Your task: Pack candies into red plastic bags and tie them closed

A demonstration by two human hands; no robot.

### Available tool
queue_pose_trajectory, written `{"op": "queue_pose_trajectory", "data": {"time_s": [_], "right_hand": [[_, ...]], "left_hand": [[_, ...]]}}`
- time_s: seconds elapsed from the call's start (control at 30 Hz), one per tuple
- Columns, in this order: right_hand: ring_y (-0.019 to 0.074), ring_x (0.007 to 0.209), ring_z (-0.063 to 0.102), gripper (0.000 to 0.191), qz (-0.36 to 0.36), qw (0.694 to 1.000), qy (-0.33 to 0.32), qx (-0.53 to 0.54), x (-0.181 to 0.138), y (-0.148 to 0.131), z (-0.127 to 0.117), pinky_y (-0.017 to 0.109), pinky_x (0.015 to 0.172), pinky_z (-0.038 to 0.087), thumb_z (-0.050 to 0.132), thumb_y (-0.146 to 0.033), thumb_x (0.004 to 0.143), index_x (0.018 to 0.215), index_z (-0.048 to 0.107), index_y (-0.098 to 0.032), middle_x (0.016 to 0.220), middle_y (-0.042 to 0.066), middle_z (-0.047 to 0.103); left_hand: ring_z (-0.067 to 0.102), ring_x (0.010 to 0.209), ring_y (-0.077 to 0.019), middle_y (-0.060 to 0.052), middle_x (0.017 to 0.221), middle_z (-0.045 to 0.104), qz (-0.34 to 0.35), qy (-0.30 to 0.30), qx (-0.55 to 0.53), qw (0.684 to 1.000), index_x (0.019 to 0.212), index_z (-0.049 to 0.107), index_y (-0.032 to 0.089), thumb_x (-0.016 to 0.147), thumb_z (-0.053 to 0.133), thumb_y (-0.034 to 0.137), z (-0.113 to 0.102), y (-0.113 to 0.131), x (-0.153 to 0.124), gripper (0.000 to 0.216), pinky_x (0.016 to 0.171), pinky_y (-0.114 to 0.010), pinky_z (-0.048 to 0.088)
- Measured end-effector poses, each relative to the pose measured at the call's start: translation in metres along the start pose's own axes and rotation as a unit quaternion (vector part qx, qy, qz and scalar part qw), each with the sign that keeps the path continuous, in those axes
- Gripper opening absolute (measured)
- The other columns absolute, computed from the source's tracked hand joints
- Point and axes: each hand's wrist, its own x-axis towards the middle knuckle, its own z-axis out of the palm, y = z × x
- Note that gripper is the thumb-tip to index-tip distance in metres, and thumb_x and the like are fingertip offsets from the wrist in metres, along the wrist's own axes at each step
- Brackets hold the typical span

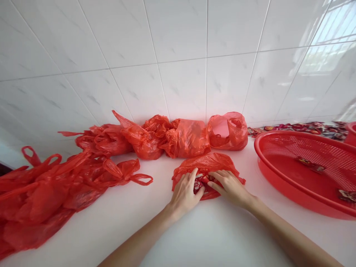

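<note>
Red plastic bag (207,163) lies flat on the white tabletop (211,233), centre of view, just in front of the row of filled bags. Its long axis runs left to right, roughly parallel to the tiled wall (178,48). The mouth points toward the person, and patterned red packets (199,184) show at the near edge.

Left hand (185,191): lies on the bag's left half, fingers reaching away over the film, thumb beside the packets. Cannot tell whether its grip pinches the film.

Right hand (229,185): rests on the bag's right half, fingers straight and pointing left toward the packets; grip apart, nothing clamped.

Four filled bags (186,138) stand side by side against the wall. A heap of loose red bags (41,193) lies at far left. A red mesh basket (259,148) sits at right with a few packets inside, and more wrapped packets (306,128) lie along the wall behind it.
</note>
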Motion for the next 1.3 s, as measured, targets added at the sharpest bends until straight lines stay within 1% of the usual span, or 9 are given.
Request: {"op": "queue_pose_trajectory", "data": {"time_s": [0.17, 0.27, 0.43, 0.53, 0.7, 0.8, 1.07, 1.23, 1.3], "right_hand": [[0.0299, 0.11, 0.065, 0.039, 0.011, 1.0, -0.005, 0.02, 0.004, -0.002, 0.008, 0.049, 0.099, 0.047, 0.043, -0.041, 0.104, 0.13, 0.062, -0.019, 0.119, 0.013, 0.072], [0.0315, 0.118, 0.062, 0.041, 0.01, 0.999, 0.014, 0.034, 0.004, -0.002, 0.015, 0.052, 0.101, 0.046, 0.053, -0.038, 0.099, 0.137, 0.057, -0.022, 0.127, 0.014, 0.069], [0.0318, 0.11, 0.063, 0.057, 0.034, 0.997, 0.039, 0.061, 0.004, -0.002, 0.019, 0.051, 0.098, 0.049, 0.074, -0.024, 0.08, 0.134, 0.057, -0.023, 0.115, 0.012, 0.069], [0.0277, 0.1, 0.064, 0.055, 0.042, 0.99, 0.079, 0.11, 0.003, -0.004, 0.019, 0.047, 0.091, 0.054, 0.07, -0.015, 0.077, 0.13, 0.059, -0.026, 0.111, 0.009, 0.065], [0.0229, 0.093, 0.067, 0.048, 0.056, 0.94, 0.147, 0.304, 0.002, -0.01, 0.016, 0.043, 0.087, 0.058, 0.07, -0.023, 0.078, 0.124, 0.057, -0.026, 0.111, 0.007, 0.064], [0.021, 0.089, 0.069, 0.052, 0.077, 0.897, 0.143, 0.412, 0.002, -0.018, 0.015, 0.041, 0.085, 0.059, 0.077, -0.031, 0.076, 0.122, 0.053, -0.025, 0.108, 0.006, 0.067], [0.0197, 0.088, 0.069, 0.053, 0.066, 0.863, 0.12, 0.487, 0.0, -0.031, 0.009, 0.037, 0.083, 0.059, 0.083, -0.041, 0.073, 0.115, 0.055, -0.024, 0.1, 0.004, 0.07], [0.0194, 0.084, 0.07, 0.038, 0.092, 0.838, 0.084, 0.532, 0.0, -0.031, 0.0, 0.035, 0.082, 0.056, 0.068, -0.057, 0.086, 0.089, 0.063, -0.02, 0.086, 0.004, 0.072], [0.0183, 0.079, 0.069, 0.041, 0.1, 0.837, 0.074, 0.533, 0.0, -0.032, -0.002, 0.033, 0.08, 0.056, 0.067, -0.06, 0.085, 0.082, 0.063, -0.02, 0.08, 0.003, 0.071]], "left_hand": [[0.067, 0.109, -0.0261, -0.013, 0.119, 0.064, 0.017, 0.032, -0.113, 0.993, 0.143, 0.043, 0.017, 0.083, 0.063, 0.018, 0.0, -0.006, -0.003, 0.063, 0.093, -0.043, 0.058], [0.065, 0.114, -0.0256, -0.011, 0.125, 0.059, 0.03, 0.058, -0.135, 0.989, 0.137, 0.051, 0.022, 0.082, 0.063, 0.014, -0.001, -0.006, -0.003, 0.057, 0.099, -0.044, 0.056], [0.068, 0.098, -0.0201, -0.009, 0.129, 0.056, 0.035, 0.061, -0.138, 0.988, 0.119, 0.066, 0.024, 0.084, 0.062, 0.011, -0.002, -0.005, -0.002, 0.038, 0.093, -0.042, 0.059], [0.068, 0.098, -0.0207, -0.01, 0.129, 0.057, 0.027, 0.066, -0.121, 0.99, 0.109, 0.07, 0.023, 0.086, 0.06, 0.013, -0.002, -0.008, 0.0, 0.027, 0.093, -0.043, 0.059], [0.049, 0.136, -0.0368, -0.015, 0.147, 0.049, 0.029, 0.085, -0.069, 0.994, 0.112, 0.073, 0.02, 0.084, 0.064, 0.019, -0.004, -0.006, 0.0, 0.03, 0.11, -0.059, 0.045], [0.052, 0.132, -0.0336, -0.013, 0.14, 0.057, 0.032, 0.077, -0.115, 0.99, 0.11, 0.074, 0.021, 0.085, 0.063, 0.022, -0.01, 0.004, -0.002, 0.027, 0.111, -0.058, 0.044], [0.068, 0.096, -0.0243, -0.01, 0.096, 0.072, -0.061, 0.003, -0.363, 0.93, 0.089, 0.075, 0.017, 0.096, 0.054, 0.04, -0.022, 0.022, -0.002, 0.031, 0.078, -0.037, 0.061], [0.066, 0.111, -0.0282, -0.013, 0.124, 0.068, -0.119, 0.003, -0.439, 0.891, 0.108, 0.074, 0.016, 0.092, 0.06, 0.048, -0.021, 0.015, -0.001, 0.038, 0.082, -0.037, 0.061], [0.067, 0.109, -0.0278, -0.013, 0.12, 0.071, -0.124, -0.01, -0.461, 0.878, 0.109, 0.074, 0.016, 0.09, 0.062, 0.049, -0.021, 0.014, 0.0, 0.04, 0.089, -0.04, 0.059]]}}
